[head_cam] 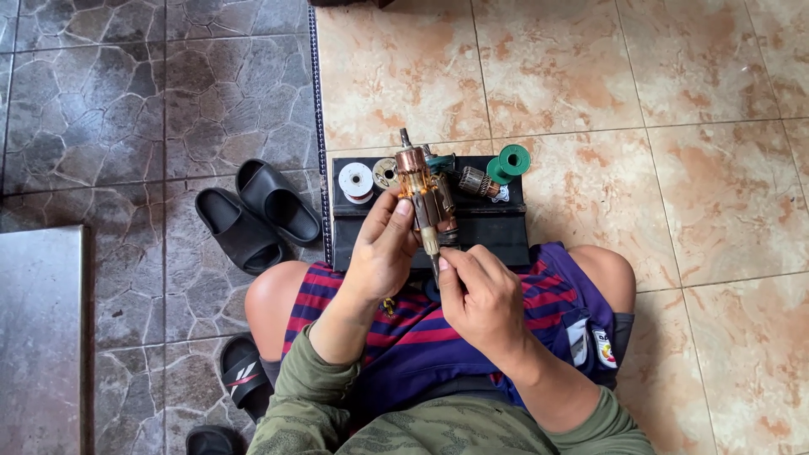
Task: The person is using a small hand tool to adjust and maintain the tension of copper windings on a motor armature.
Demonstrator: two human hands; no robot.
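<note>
A motor armature (421,195) with a copper commutator and brown windings is held upright above a black tray (497,227). My left hand (381,253) grips its body from the left, thumb on the windings. My right hand (482,297) pinches the lower end of its shaft with thumb and fingertips. On the tray's far edge lie a second armature (477,181), a white spool (356,181), a green spool (508,163) and a small round reel (385,173).
I sit on the floor in striped shorts, knees apart around the tray. A pair of black slides (257,215) lies to the left on dark stone tiles. Another black sandal (243,371) sits by my left leg. Beige tiles spread to the right.
</note>
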